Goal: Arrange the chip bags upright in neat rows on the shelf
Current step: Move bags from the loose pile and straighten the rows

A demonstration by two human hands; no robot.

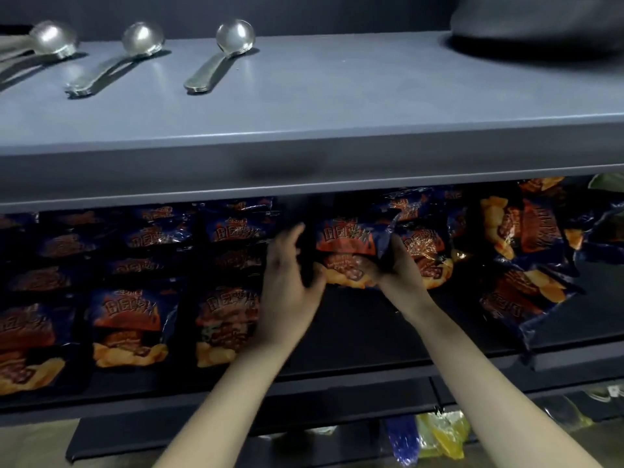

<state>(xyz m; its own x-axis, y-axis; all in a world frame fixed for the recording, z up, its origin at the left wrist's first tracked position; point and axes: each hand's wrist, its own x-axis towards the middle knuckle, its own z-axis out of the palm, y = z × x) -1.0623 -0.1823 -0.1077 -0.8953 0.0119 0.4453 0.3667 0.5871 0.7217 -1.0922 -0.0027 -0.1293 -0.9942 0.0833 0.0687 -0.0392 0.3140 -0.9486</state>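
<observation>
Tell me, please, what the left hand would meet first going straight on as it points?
Probably nothing: the left hand points into the dark gap beside the held chip bag, though depth is unclear.

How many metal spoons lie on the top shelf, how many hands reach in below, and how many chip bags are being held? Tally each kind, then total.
Metal spoons: 3, left, middle, right
Hands: 2, left hand, right hand
Held chip bag: 1
Total: 6
</observation>
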